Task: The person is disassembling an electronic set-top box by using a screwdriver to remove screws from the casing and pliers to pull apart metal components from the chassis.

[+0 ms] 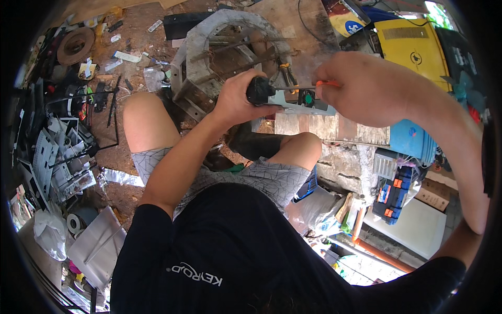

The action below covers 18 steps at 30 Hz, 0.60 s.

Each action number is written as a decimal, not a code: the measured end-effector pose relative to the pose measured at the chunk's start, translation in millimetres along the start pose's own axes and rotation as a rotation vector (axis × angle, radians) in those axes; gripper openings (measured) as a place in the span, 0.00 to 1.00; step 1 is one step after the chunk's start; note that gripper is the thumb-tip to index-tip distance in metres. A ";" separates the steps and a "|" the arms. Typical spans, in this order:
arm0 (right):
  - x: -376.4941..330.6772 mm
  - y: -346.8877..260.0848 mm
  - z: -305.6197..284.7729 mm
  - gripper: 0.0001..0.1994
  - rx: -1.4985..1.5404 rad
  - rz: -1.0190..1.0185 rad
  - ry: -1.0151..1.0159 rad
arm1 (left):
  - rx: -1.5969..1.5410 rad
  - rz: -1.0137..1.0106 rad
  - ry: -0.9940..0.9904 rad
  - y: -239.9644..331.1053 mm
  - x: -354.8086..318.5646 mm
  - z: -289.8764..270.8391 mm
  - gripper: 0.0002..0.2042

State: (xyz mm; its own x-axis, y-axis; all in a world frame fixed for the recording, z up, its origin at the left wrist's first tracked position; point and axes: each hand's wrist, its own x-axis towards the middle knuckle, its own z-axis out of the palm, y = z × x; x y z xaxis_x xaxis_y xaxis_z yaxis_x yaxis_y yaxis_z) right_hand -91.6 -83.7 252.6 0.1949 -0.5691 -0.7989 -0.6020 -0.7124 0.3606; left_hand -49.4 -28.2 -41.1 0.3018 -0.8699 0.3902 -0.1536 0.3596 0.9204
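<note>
My left hand (234,99) is closed around a black, blocky part (258,91) whose exact kind I cannot make out. A screwdriver (300,88) with an orange handle is in my right hand (361,89), fingers wrapped round the handle. Its thin shaft lies level and points left at the black part; whether the tip touches it is unclear. Just below the shaft is a pale, flat-edged piece (314,109) with a green detail, partly hidden by my hands. Behind the shaft lie pliers (287,75) with yellow and black handles.
A grey polygonal metal frame (191,57) stands beyond my left hand. Scrap parts (57,157) pile up at the far left. To the right are a yellow case (410,49), a blue container (410,138) and a blue toolbox (393,196) with orange latches. Small litter dots the brown floor (123,31).
</note>
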 end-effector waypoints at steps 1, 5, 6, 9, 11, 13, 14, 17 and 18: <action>0.1 0.4 -0.3 0.15 0.029 -0.004 0.015 | 0.004 0.009 -0.001 -1.1 0.0 0.5 0.30; 2.7 3.2 1.3 0.15 0.002 -0.079 0.080 | 0.005 0.030 0.001 -3.5 0.1 -0.5 0.30; 3.4 3.8 1.8 0.14 -0.036 -0.078 0.070 | -0.005 0.036 0.000 -3.1 0.5 0.4 0.31; 8.4 0.4 1.7 0.14 -0.148 -0.069 0.033 | -0.003 0.041 -0.014 -5.4 -1.2 1.2 0.30; 9.6 -2.8 1.1 0.14 -0.219 -0.054 0.002 | 0.007 0.042 -0.008 -4.6 -0.9 3.2 0.30; 10.3 -1.5 0.4 0.14 -0.244 -0.082 0.026 | -0.013 0.029 -0.007 -5.9 -0.3 4.9 0.30; 9.7 -0.1 0.6 0.14 -0.258 -0.096 0.038 | -0.004 0.024 -0.013 -5.1 -0.4 5.3 0.31; 5.2 6.0 15.1 0.14 -0.080 -0.160 0.296 | 0.017 0.009 -0.024 -2.7 -0.8 4.2 0.32; 2.7 4.2 15.0 0.13 -0.093 -0.154 0.298 | 0.021 0.005 -0.023 -3.6 -0.8 3.3 0.32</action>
State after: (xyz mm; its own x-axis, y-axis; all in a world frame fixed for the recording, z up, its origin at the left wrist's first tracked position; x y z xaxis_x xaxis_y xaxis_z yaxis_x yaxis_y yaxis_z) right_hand -105.2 -82.0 244.8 0.5042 -0.5368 -0.6765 -0.4776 -0.8260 0.2995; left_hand -52.3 -29.9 -44.8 0.2793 -0.8758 0.3937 -0.1745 0.3568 0.9177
